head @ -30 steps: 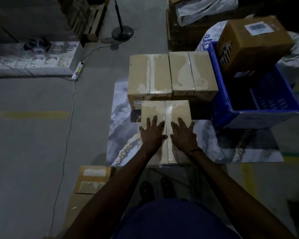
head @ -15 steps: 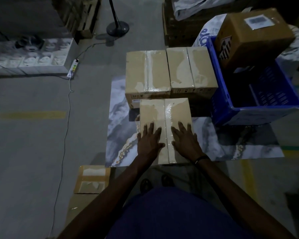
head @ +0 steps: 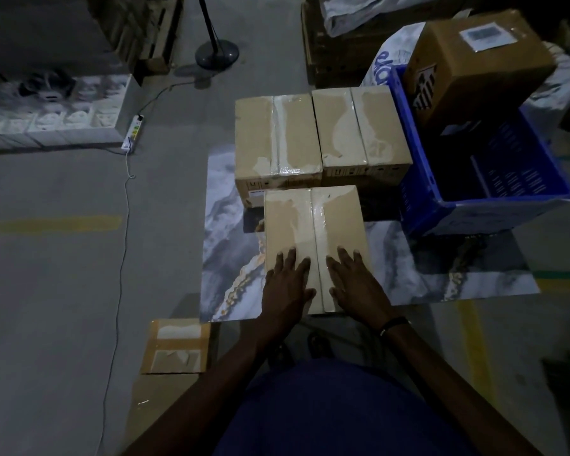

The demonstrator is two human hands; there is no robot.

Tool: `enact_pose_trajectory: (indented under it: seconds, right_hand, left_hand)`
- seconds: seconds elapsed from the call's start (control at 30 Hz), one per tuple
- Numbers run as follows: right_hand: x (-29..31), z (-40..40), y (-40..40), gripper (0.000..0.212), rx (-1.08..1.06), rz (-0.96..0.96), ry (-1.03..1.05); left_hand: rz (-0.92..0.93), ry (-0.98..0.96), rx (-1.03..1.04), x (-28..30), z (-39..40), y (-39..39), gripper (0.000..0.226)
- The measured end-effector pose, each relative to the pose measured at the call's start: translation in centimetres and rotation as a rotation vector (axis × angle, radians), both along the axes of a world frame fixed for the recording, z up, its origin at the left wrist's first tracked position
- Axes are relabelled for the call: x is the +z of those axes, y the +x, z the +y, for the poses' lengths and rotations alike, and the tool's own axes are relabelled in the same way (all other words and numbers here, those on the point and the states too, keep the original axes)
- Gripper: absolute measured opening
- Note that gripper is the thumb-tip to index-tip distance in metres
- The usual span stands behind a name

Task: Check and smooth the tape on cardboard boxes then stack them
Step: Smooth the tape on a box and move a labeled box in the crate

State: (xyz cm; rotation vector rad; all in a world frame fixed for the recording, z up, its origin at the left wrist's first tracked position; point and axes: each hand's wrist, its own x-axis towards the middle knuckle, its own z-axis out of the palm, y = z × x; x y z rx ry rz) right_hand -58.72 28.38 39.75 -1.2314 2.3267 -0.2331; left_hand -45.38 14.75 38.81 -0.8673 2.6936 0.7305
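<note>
I have both hands flat on the near box (head: 313, 232), which sits on the marbled bench (head: 224, 258). My left hand (head: 287, 287) lies with fingers spread, straight, just left of the tape seam (head: 314, 225); my right hand (head: 356, 287) lies the same way just right of it. Neither grips anything. Two more taped boxes (head: 277, 139) stand side by side just behind, touching a blue crate (head: 418, 192).

One head-worn wide-angle camera looks steeply down and forward from standing height, over the person's own arms onto the near box (head: 313, 232) and the floor (head: 63, 274) beyond.
</note>
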Motion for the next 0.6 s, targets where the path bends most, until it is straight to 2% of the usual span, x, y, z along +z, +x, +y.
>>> enact_pose_trajectory:
  seconds: [0.1, 0.3, 0.47, 0.6]
  right_hand:
    - [0.2, 0.9, 0.7, 0.073, -0.013, -0.065, -0.038]
    - [0.1, 1.0, 0.9, 0.072, 0.005, -0.025, -0.048]
    - [0.2, -1.2, -0.9, 0.061, 0.025, 0.084, -0.076]
    - [-0.4, -3.7, -2.8, 0.06, 0.044, 0.165, -0.044]
  left_hand:
    - [-0.011, 0.037, -0.009, 0.2, 1.2, 0.1, 0.074]
    - [-0.006, 0.025, -0.012, 0.4, 1.5, 0.0, 0.077]
    - [0.01, 0.005, -0.004, 0.9, -1.5, -2.2, 0.087]
    - [-0.065, -0.015, -0.053, 1.2, -4.0, -4.4, 0.102]
